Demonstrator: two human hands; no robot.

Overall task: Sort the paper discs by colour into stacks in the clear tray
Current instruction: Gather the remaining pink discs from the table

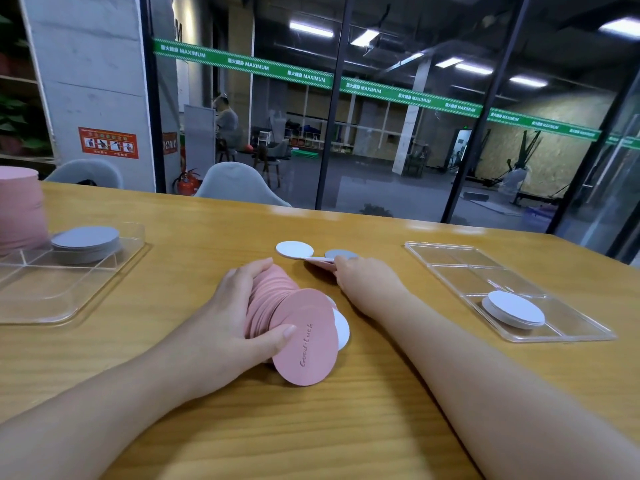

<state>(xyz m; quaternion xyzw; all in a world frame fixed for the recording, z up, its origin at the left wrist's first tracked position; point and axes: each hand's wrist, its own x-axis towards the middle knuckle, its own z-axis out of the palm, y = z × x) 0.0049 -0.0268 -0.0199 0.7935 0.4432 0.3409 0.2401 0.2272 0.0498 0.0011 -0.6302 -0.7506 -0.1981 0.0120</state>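
Between the hands, a leaning pink stack [291, 317] is gripped by the left hand [239, 313] while loose discs [311, 252] beyond are pinched by the right hand [363, 275], apparently for gathering before transfer to a clear tray [450, 258].

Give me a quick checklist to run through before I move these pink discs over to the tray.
1. Left hand grips the pink bundle: ok.
2. Bundle all pink: not ok, a white disc shows behind it.
3. Right hand free to help: not ok, its fingers are on loose discs.
4. Left tray holds the pink stack and grey stack: ok.
5. White stack sits in the right tray: ok.
6. Colour of every loose disc: cannot tell.
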